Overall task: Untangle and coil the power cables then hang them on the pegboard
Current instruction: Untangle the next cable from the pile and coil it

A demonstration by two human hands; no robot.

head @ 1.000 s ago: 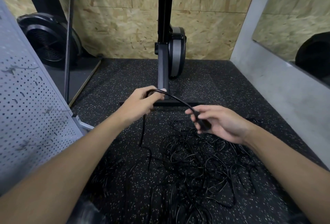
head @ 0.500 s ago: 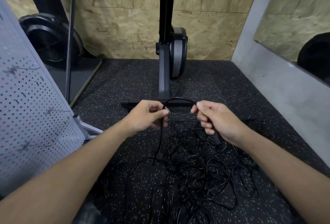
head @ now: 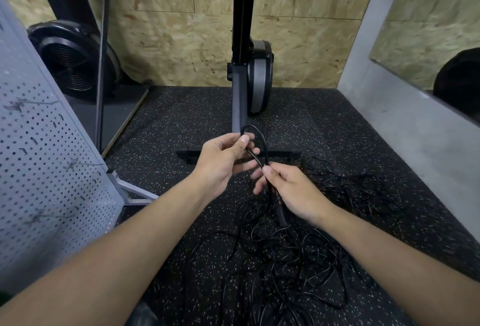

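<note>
Power cable (head: 264,144), black, was held up off the floor in one small loop between the two hands, mid-frame. Left hand (head: 223,162) pinched the loop's far side, thumb on top and fingers curled under. Right hand (head: 288,188) pinched both strands together at the loop's neck, thumb and forefinger closed on them, other fingers spread loosely below. The loop stood up and away from the right fingertips, its long axis running from the right hand toward the left thumb. The hands were nearly touching.

A thick plug end (head: 281,214) hung below the right palm. The rest of the cable dropped into the tangled pile (head: 298,260) on the speckled rubber floor (head: 181,118), under and right of the hands. Which strand fed the pile could not be told.

Judged: coiling barely begun, most of the length not yet freed. The next wrap probably needed the left hand to draw slack up while the right kept the neck, and knots in the pile could snag that pull.

Pegboard (head: 39,182) with hooks (head: 24,151) stood to the left, nearer the left arm. Black machine post (head: 239,97) and its base bar (head: 285,153) sat just behind the hands, with a fan (head: 75,63) at far left. None of them blocked the way.
</note>
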